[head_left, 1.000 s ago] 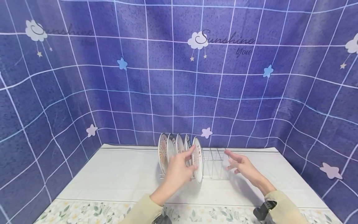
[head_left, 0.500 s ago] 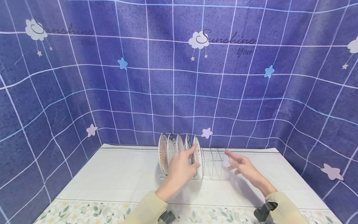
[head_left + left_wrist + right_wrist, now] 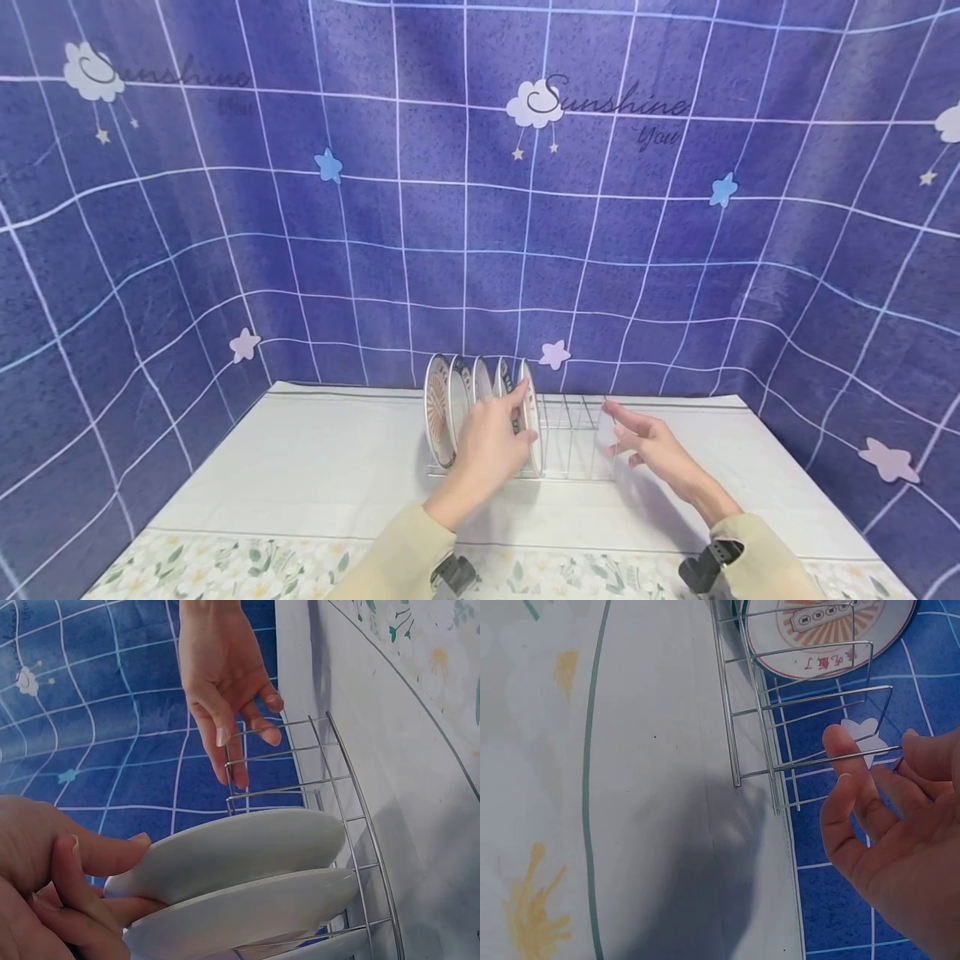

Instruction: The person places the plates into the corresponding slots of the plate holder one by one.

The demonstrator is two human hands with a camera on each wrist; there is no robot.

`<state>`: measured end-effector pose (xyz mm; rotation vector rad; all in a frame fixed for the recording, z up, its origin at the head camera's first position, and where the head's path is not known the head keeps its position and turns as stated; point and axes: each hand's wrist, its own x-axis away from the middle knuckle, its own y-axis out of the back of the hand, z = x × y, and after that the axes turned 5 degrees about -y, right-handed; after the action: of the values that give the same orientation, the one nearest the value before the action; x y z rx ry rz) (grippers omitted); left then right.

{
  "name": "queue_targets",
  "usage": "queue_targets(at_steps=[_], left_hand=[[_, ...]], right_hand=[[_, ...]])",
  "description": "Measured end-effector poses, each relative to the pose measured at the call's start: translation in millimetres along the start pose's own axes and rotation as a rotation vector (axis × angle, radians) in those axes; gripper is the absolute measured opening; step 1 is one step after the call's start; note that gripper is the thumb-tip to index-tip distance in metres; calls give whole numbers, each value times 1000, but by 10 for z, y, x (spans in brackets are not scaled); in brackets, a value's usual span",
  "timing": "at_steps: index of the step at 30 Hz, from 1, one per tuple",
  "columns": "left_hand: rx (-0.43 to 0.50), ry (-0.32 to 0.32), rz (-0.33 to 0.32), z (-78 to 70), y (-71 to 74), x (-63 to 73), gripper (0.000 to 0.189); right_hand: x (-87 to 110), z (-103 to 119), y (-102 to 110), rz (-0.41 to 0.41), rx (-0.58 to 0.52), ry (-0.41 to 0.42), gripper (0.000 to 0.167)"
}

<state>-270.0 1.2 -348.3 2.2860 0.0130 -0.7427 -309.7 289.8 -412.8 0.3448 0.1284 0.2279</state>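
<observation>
My left hand (image 3: 487,437) pinches the rightmost plate (image 3: 535,429), which stands upright in a wire dish rack (image 3: 577,480). In the left wrist view the thumb lies on the white underside of this plate (image 3: 247,844), and fingers reach between it and its neighbour (image 3: 247,915). Several more plates (image 3: 437,408) with orange and dark patterns stand upright to the left. My right hand (image 3: 663,454) holds the rack's right end, thumb and fingers around the end wire. From the right wrist, the patterned face of a plate (image 3: 889,622) shows beyond the wires.
The rack stands on a white tabletop (image 3: 337,467), close to the blue gridded cloth (image 3: 465,217) behind it. A floral strip (image 3: 225,562) runs along the front edge. Both wrists carry black bands, such as the right one (image 3: 708,565).
The held plate has moved slightly left and up, from a rightward-leaning position with its lower edge in front to upright in the rack. The right hand stays at the rack's end.
</observation>
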Motion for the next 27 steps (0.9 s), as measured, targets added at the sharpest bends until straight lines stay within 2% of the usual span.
queue_targets(at_steps=[12,23,27], left_hand=[[13,30,10,8,-55,-44,79],[-11,28,9,-7,-88,-51,81],[-12,8,17,2,-88,-34,81]], right_hand=[[-1,-5,-11,10,-16,9,55],[4,9,1,11,-24,11,56],[-1,2,4,10,-11,19,56]])
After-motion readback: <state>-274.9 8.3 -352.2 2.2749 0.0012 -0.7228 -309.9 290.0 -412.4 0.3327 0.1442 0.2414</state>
